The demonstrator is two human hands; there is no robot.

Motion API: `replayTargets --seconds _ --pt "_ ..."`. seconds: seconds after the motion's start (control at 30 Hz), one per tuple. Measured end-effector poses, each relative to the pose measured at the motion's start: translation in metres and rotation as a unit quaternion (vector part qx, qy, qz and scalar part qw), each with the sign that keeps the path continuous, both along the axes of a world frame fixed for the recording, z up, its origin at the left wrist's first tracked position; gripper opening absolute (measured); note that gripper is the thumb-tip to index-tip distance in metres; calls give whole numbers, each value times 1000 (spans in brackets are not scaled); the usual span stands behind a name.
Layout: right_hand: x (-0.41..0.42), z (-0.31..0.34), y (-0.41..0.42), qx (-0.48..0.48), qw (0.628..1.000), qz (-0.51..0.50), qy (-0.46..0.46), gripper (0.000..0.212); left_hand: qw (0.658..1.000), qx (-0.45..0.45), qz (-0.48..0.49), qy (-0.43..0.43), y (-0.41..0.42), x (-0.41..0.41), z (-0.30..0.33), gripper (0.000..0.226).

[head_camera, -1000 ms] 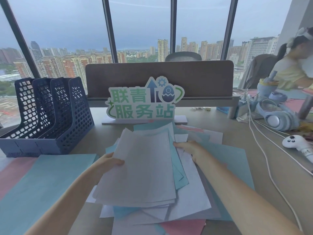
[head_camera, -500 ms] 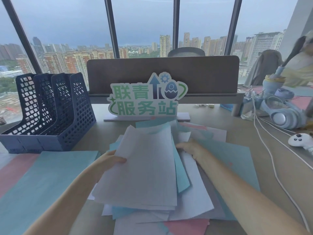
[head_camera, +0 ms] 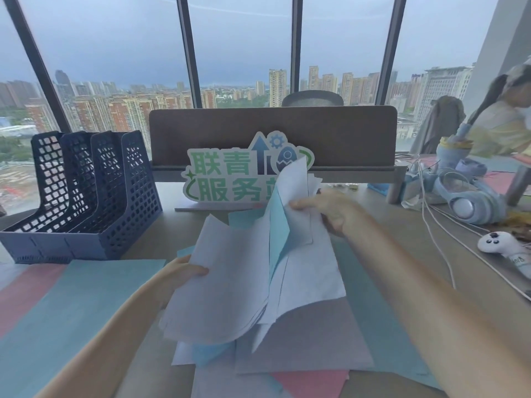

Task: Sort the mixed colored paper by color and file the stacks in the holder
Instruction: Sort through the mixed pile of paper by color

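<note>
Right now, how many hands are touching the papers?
2. The left hand grips the white sheets' left edge; the right hand lifts sheets up at the pile's far side.

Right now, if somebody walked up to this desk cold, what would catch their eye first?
Probably the fan of white and blue sheets lifted at the middle of the desk, the left hand gripping its near-left edge while the right hand peels sheets up at the far side. Behind them stands a green-lettered sign, and the dark blue mesh file holder sits at far left, nothing visible in it.
</note>
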State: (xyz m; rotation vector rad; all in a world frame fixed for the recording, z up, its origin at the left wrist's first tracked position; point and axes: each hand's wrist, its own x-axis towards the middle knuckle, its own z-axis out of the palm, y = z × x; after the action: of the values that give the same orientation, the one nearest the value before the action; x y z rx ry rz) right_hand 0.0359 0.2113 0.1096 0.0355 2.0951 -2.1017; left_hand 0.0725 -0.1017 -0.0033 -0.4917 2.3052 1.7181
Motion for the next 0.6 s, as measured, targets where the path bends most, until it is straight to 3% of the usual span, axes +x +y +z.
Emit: replayTargets --seconds 0.1,0.27,0.47,0.6 --pt "12 31 -4 -38 999 27 14 26 1000 0 -5 0 2 1 2 23" --pt "23 64 -18 -16 998 37 41 7 1000 1 -5 9 7 4 4 23" --pt "24 83 -16 39 998 1 56 21 999 16 1 42 4 10 10 23" --pt "24 101 -12 40 996 45 60 32 997 38 24 56 -1 11 12 23"
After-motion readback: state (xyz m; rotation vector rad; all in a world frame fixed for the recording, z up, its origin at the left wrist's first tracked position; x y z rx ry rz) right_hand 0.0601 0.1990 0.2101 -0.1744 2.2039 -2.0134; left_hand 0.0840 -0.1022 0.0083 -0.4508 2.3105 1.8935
